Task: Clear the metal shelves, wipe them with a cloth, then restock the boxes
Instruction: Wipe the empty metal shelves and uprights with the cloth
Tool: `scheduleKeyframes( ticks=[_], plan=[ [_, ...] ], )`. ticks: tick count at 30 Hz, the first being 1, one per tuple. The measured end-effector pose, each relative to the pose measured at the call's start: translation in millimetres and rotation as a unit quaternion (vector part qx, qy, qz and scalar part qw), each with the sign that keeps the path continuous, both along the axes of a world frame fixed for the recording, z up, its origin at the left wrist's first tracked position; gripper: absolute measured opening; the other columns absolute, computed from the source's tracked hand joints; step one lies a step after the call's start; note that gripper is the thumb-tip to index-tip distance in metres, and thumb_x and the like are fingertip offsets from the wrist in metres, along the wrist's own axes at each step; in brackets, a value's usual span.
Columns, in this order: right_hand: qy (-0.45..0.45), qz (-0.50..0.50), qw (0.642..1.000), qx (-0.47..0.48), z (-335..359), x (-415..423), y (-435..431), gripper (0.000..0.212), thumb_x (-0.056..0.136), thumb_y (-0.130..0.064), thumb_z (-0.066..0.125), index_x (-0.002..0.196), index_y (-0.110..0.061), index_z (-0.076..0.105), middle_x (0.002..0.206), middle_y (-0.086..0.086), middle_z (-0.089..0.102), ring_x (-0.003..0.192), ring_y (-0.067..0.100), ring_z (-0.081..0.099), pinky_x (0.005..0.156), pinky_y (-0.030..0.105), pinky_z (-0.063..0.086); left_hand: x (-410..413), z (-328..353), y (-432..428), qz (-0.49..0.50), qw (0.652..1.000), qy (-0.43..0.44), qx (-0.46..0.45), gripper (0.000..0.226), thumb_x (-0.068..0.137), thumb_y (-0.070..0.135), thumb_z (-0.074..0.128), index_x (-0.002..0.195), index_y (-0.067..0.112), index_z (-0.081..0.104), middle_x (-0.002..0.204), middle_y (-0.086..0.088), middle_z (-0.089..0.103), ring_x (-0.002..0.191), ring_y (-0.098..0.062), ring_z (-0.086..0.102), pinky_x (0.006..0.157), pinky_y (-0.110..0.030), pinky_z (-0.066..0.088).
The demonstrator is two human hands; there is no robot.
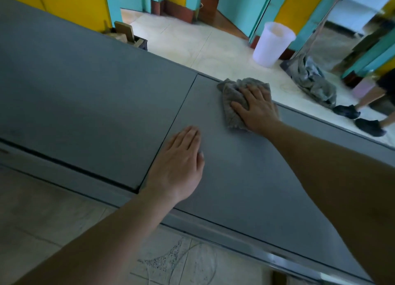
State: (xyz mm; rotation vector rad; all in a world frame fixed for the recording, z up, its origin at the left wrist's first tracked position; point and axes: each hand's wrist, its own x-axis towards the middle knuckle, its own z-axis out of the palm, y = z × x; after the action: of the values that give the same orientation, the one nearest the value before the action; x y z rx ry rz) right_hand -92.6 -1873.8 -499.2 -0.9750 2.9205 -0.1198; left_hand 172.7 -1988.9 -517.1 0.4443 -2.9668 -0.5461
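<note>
Pressing with a wide grip, the right hand (pixel 256 111) lies with spread, nearly straight fingers on a crumpled grey cloth (pixel 229 92), pinning it to the grey metal shelf (pixel 245 173) near the far edge. The left hand (pixel 179 165) rests flat on the same shelf, nearer, just beside a panel seam. A white bucket (pixel 271 45) stands on the tiled floor beyond.

The left hand (pixel 179 165) and right hand (pixel 256 109) are bare, as are both forearms (pixel 106 231).
</note>
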Motion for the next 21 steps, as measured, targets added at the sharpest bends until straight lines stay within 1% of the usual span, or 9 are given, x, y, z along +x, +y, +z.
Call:
scheduleKeyframes(
  ticks=[4,7,10,12,14,16,18,21],
  plan=[
    [-0.016,-0.029,0.999,0.011,1,4,-8,0.071,0.095,-0.072,0.029,0.158,-0.041,0.019,0.168,-0.008,0.011,0.155,0.024,0.002,0.121,0.056,0.016,0,2,0,0.006,1.000,0.000,0.007,0.059,0.108,0.037,0.017,0.161,0.014,0.007,0.169,0.001,0.004,0.155,-0.011,0.000,0.125,-0.027,-0.004],
    [-0.012,-0.046,0.999,0.009,2,20,-10,0.070,0.096,-0.072,0.027,0.158,-0.040,0.020,0.169,-0.009,0.009,0.156,0.022,-0.003,0.122,0.056,0.013,1,3,1,0.008,1.000,-0.002,0.009,0.060,0.107,0.037,0.019,0.161,0.013,0.009,0.169,0.000,0.006,0.155,-0.011,0.002,0.126,-0.029,-0.001],
    [-0.005,-0.044,0.999,0.022,4,52,-2,0.071,0.096,-0.073,0.024,0.158,-0.039,0.020,0.170,-0.009,0.007,0.156,0.022,-0.006,0.121,0.057,0.013,0,4,0,0.003,1.000,-0.011,0.008,0.060,0.107,0.036,0.020,0.161,0.013,0.009,0.169,0.000,0.006,0.155,-0.012,0.003,0.126,-0.030,-0.001],
    [-0.004,-0.026,0.999,0.034,4,88,12,0.072,0.096,-0.074,0.022,0.159,-0.039,0.019,0.170,-0.009,0.005,0.156,0.021,-0.008,0.121,0.057,0.013,0,4,-1,-0.001,1.000,-0.013,0.008,0.060,0.106,0.033,0.022,0.161,0.012,0.010,0.169,0.000,0.008,0.155,-0.013,0.004,0.126,-0.031,0.000],
    [-0.008,-0.007,0.999,0.033,6,134,33,0.071,0.096,-0.074,0.021,0.158,-0.041,0.019,0.170,-0.009,0.003,0.156,0.020,-0.011,0.121,0.058,0.011,2,6,-1,-0.010,1.000,-0.018,0.009,0.061,0.104,0.025,0.029,0.161,0.011,0.011,0.169,-0.002,0.009,0.155,-0.016,0.005,0.127,-0.033,0.001],
    [-0.013,0.000,1.000,0.027,7,182,52,0.071,0.095,-0.074,0.018,0.158,-0.042,0.018,0.170,-0.010,0.002,0.155,0.019,-0.015,0.122,0.059,0.009,3,7,-2,-0.014,1.000,-0.014,0.013,0.063,0.101,0.017,0.035,0.160,0.008,0.015,0.168,-0.005,0.014,0.155,-0.020,0.010,0.127,-0.034,0.004],
    [-0.026,-0.009,0.999,0.026,9,230,63,0.071,0.094,-0.074,0.016,0.158,-0.043,0.016,0.170,-0.010,-0.001,0.154,0.018,-0.020,0.123,0.060,0.005,2,8,-2,-0.015,1.000,-0.006,0.026,0.060,0.101,0.014,0.035,0.159,0.007,0.020,0.167,-0.007,0.018,0.153,-0.022,0.014,0.126,-0.035,0.007],
    [-0.054,-0.039,0.997,0.029,12,277,61,0.072,0.092,-0.071,0.013,0.159,-0.043,0.011,0.169,-0.011,-0.009,0.152,0.018,-0.028,0.122,0.061,-0.002,1,10,-1,-0.018,0.999,-0.015,0.033,0.054,0.105,0.017,0.031,0.158,0.006,0.023,0.167,-0.008,0.019,0.153,-0.023,0.015,0.125,-0.034,0.007]
  ],
)
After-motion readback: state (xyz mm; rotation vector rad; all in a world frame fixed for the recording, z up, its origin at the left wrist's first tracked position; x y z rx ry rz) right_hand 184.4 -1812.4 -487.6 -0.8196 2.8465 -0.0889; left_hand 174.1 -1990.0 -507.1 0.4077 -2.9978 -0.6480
